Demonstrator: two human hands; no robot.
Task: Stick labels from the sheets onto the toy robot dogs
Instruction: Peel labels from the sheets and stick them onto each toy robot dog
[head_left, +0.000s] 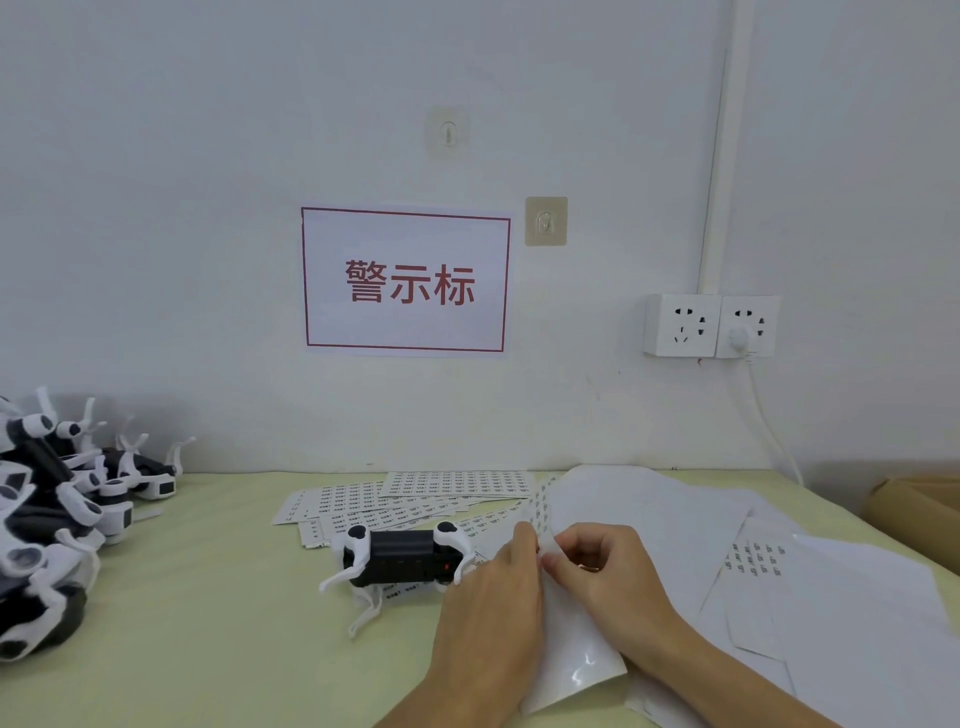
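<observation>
A black and white toy robot dog (402, 558) lies on its side on the pale green table (218, 623), just left of my hands. My left hand (498, 587) and my right hand (602, 566) meet over a glossy label sheet (571, 654) that curves up between them. Both pinch the sheet near its upper edge; whether a label is lifted I cannot tell. Several printed label sheets (415, 499) are fanned out behind the dog.
A heap of toy robot dogs (57, 509) fills the table's left edge. Loose white backing sheets (810, 582) cover the right side, one with a few labels left. A cardboard box (919, 504) stands far right. The wall carries a sign and sockets (711, 326) with a cable.
</observation>
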